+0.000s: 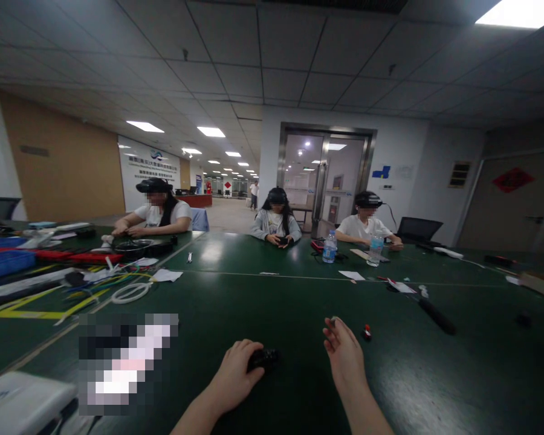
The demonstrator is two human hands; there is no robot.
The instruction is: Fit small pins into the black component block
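My left hand (236, 376) rests low over the green table, its thumb and fingers closed around a small dark object (266, 359). That object is black and rounded, with faint pale marks; its kind is hard to tell. To the right, my right hand (346, 357) is raised with the palm turned inward. Its thumb and forefinger meet in a pinch at a tiny greyish thing (334, 321), too small to name. Just right of that hand lies a small red and white item (367, 332) on the tabletop.
Wires and a coiled white cable (130, 293) lie at left, near a blue bin (6, 264). A white device (25, 402) sits front left. A black-handled tool (436, 315) lies at right. Two water bottles (329, 247) stand farther back. Three people wearing headsets sit across the table.
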